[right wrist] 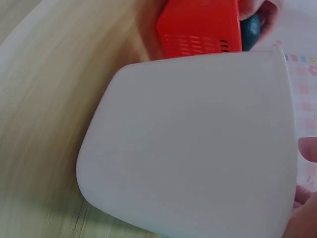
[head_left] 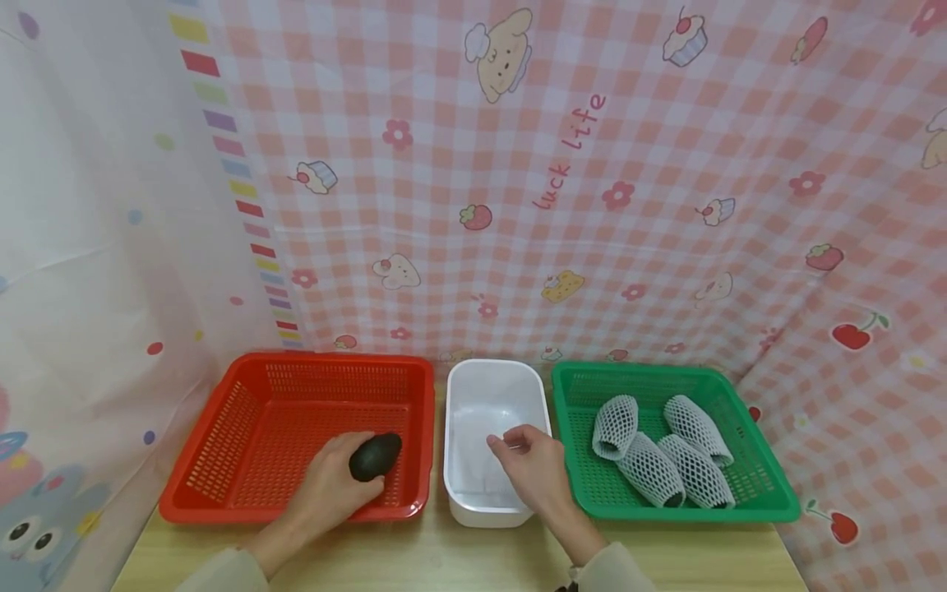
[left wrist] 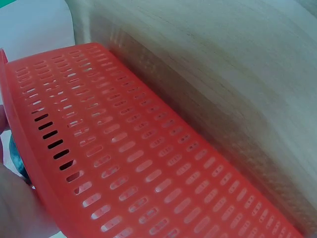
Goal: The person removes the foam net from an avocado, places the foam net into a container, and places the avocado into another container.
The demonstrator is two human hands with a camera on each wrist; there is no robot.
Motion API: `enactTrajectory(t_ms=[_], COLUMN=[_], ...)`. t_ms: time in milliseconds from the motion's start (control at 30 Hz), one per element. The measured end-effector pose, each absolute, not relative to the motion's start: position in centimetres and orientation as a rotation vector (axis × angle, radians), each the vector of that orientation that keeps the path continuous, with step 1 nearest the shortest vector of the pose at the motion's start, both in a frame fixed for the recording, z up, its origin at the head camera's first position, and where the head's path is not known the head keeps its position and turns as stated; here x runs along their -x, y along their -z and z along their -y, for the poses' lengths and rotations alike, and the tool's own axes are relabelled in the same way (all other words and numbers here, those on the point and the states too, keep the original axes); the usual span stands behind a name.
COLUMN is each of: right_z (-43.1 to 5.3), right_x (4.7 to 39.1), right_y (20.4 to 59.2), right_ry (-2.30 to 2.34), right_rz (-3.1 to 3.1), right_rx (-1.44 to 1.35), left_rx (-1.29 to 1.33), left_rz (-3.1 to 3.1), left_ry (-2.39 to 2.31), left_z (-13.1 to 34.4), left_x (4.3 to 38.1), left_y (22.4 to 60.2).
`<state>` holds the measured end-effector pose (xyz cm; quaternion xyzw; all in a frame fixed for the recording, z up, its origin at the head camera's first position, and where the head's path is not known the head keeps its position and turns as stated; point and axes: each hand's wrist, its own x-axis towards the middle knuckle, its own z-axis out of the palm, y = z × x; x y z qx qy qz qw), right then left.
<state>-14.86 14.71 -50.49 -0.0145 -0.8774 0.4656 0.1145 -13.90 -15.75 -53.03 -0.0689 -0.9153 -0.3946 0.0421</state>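
Nearest, two pale sleeves (head_left: pixel 229 572) reach in over the front part of the table (head_left: pixel 473 569). The left hand (head_left: pixel 329 483) grips a dark avocado (head_left: pixel 375 457), thumb and fingers curled round it, over the right front corner of the red basket (head_left: pixel 214 515). The hold from the side probably suits a smooth, rounded fruit that could roll from a looser grasp.

The right hand (head_left: pixel 534 470) hangs over the right side of the white tub (head_left: pixel 488 519), fingers loosely bent, thumb apart from them, nothing seen between.

The three containers stand side by side toward the table's back edge: red basket by the left edge, tub midway, green basket (head_left: pixel 703 515) by the right edge. That row likely keeps each within easy reach of a hand. In the green basket lie four white foam nets (head_left: pixel 651 469), two nearer its front edge, with something dark showing in some of their ends; the mesh presumably cushions what is inside. Behind the back edge hangs a checked cloth (head_left: pixel 436 181).

Only the head view shows inside the containers. The left wrist view shows the red basket's slotted outer wall, with just a sliver of avocado past the rim. The right wrist view shows the tub's plain outer wall, the gap between right thumb and fingers, and the avocado showing above the red rim.
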Motion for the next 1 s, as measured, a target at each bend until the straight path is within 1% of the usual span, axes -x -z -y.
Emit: enactTrajectory(t_ms=[167,400,733,867,1000], right_z=[-14.8,-15.8,-19.5,-21.5,-23.6], right_x=[14.5,14.3,13.9,13.7,13.4], right_y=[50.5,50.4,49.9,50.3,51.1], right_ry=[-1.379,-1.360,-1.195,-1.155,-1.130], right_rz=[2.577,2.421,2.222,2.188,2.190], right_rx=[-0.040,-0.194,-0.450,-0.456,-0.393], left_rx=[0.219,0.221,0.237,0.266,0.273], left_rz=[2.837,2.911,2.963,2.989,3.023], left_ry=[1.204,1.140,1.123,1.139,1.159], left_z=[15.7,15.3,15.1,15.2,15.2], left_x=[14.1,14.8,15.4,15.8,16.2], left_y=[53.1,53.4,53.7,53.9,54.1])
